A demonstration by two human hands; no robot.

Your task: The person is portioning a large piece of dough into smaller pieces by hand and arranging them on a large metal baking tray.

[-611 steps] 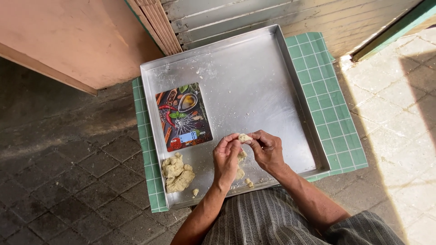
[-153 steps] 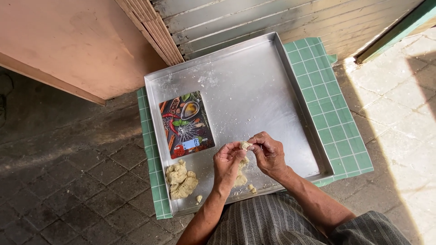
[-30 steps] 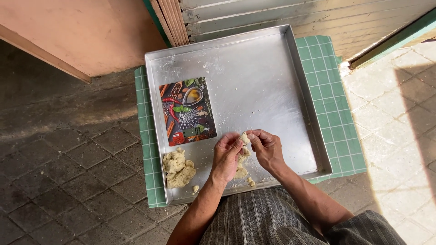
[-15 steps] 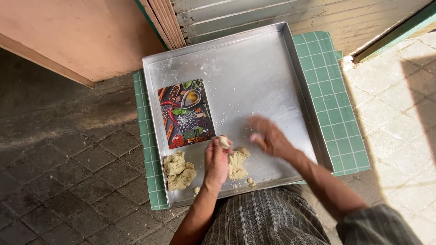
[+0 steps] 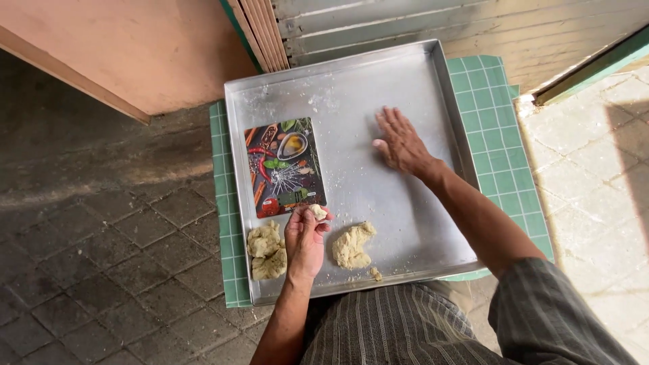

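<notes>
From my seat I see striped trousers [image 5: 399,331] at the near edge, and just beyond them the tray [image 5: 433,81], a square of dull metal dusted with flour. My left hand [image 5: 305,236] hovers over its near left part, grip closed on a small dough piece [image 5: 318,211] pinched at the fingertips; the piece is pale yellow-beige, rough and crumbly. Left of that hand two dough balls [image 5: 266,251] touch each other against the tray's left wall. Right of it lies the dough lump [image 5: 353,245], ragged, same colour, with a crumb [image 5: 375,274] just beside it. Past the left hand a scale [image 5: 284,165] with a printed picture of spices lies flat on the tray. My right hand [image 5: 400,143] rests further in, palm down, fingers spread on bare metal, grip open and holding nothing. The tray sits on a green tiled bench [image 5: 503,135]. Dark paving [image 5: 101,257] lies left, a slatted wall [image 5: 439,20] beyond
</notes>
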